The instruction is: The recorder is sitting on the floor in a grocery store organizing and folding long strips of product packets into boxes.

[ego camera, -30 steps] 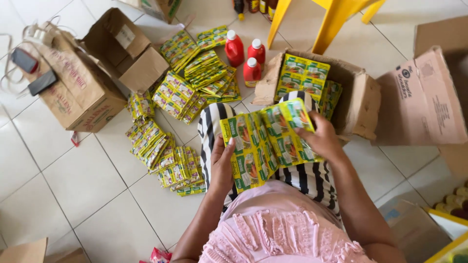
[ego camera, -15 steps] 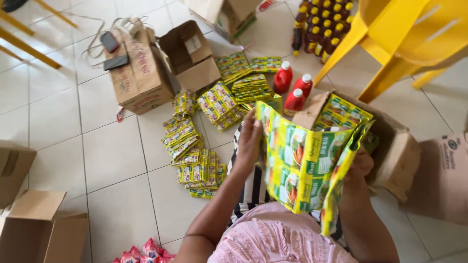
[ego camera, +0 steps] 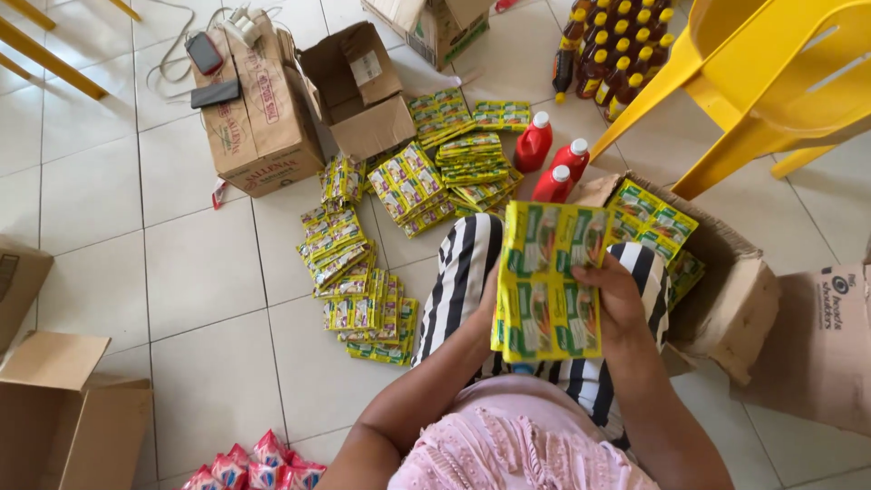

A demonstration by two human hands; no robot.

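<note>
Both hands hold one folded sheet of yellow-and-green sachets [ego camera: 549,281] above my lap, over striped black-and-white trousers. My left hand [ego camera: 487,304] grips its left edge from behind and is mostly hidden. My right hand [ego camera: 619,299] clasps the right edge, fingers on the front. Just to the right stands an open cardboard box [ego camera: 730,272] with more of the same sachets [ego camera: 658,222] inside. Stacks of sachet strips [ego camera: 363,272] lie on the tiled floor to my left and ahead.
Three red bottles [ego camera: 553,159] stand ahead, by a yellow plastic chair [ego camera: 753,100] and several dark bottles [ego camera: 608,50]. Cardboard boxes [ego camera: 263,118] sit at upper left with two phones on top. Another box [ego camera: 63,417] and red packets [ego camera: 254,467] lie lower left.
The long sachet strip, spread wide across my lap a second ago, is now folded into a compact sheet held in both hands. The view has swung left and down.
</note>
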